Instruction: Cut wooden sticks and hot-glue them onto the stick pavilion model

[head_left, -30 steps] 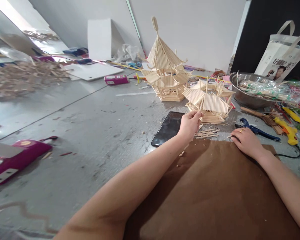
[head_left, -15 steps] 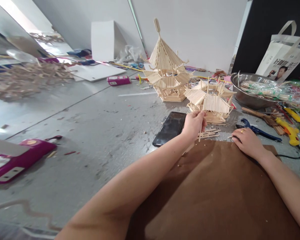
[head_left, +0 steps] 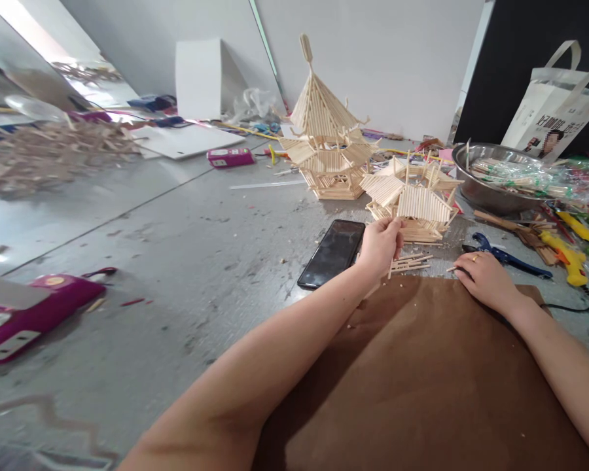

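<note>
My left hand [head_left: 381, 245] is closed in a pinch on a thin wooden stick [head_left: 390, 269], whose lower end shows below the fingers. It is just in front of a low, unroofed pavilion model [head_left: 425, 204] built of pale wooden sticks. Loose sticks [head_left: 411, 263] lie between my hands on the floor. My right hand [head_left: 485, 278], with a ring on one finger, rests at the edge of a brown sheet [head_left: 422, 366]. Its fingers are curled, and the tip of a short wooden stick [head_left: 451, 269] pokes out from them. Beside the left hand lies a black phone [head_left: 332, 252].
A taller pagoda model [head_left: 331, 131] stands behind. To the right are blue-handled cutters [head_left: 513, 256], a yellow glue gun [head_left: 569, 255] with a cord, and a metal bowl [head_left: 464, 180] of bagged sticks. Purple power strips [head_left: 44, 307] lie on the left.
The view has shifted very slightly, so things on the left sit a little farther left. Both hands keep nearly the same place and grip.
</note>
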### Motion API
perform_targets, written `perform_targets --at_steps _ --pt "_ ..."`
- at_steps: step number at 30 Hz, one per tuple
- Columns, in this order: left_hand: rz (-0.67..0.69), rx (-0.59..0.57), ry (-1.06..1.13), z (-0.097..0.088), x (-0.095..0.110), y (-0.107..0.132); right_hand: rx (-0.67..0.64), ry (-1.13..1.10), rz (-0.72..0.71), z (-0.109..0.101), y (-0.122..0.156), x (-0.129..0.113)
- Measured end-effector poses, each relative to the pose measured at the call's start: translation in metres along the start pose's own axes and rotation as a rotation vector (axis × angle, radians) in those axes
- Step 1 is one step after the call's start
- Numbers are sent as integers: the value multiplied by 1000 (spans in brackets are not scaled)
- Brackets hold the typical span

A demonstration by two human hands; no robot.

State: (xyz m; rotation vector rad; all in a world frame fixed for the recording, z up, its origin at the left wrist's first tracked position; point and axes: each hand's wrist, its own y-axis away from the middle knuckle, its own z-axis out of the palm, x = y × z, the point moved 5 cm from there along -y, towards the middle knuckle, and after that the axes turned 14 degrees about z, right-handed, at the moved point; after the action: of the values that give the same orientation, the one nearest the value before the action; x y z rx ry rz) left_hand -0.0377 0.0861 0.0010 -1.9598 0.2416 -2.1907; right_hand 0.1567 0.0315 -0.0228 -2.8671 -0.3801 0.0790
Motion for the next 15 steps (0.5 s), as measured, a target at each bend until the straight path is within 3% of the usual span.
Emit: perform_targets --at_steps 3,6,8,10,12,15 --pt "13 12 0 0 1 0 4 -21 10 -1 0 -2" --pt "32 11 -1 -2 3 2 31 -82 51 -14 -3 1" --pt "59 17 -9 -4 7 4 76 -100 136 -32 -5 12" --pt "113 16 -35 -6 14 8 93 -31 320 -49 -5 33" --pt "212 -26 -72 -6 23 12 24 107 496 -59 -2 57" --pt "347 -119 -143 -3 34 20 -186 265 621 -53 5 83"
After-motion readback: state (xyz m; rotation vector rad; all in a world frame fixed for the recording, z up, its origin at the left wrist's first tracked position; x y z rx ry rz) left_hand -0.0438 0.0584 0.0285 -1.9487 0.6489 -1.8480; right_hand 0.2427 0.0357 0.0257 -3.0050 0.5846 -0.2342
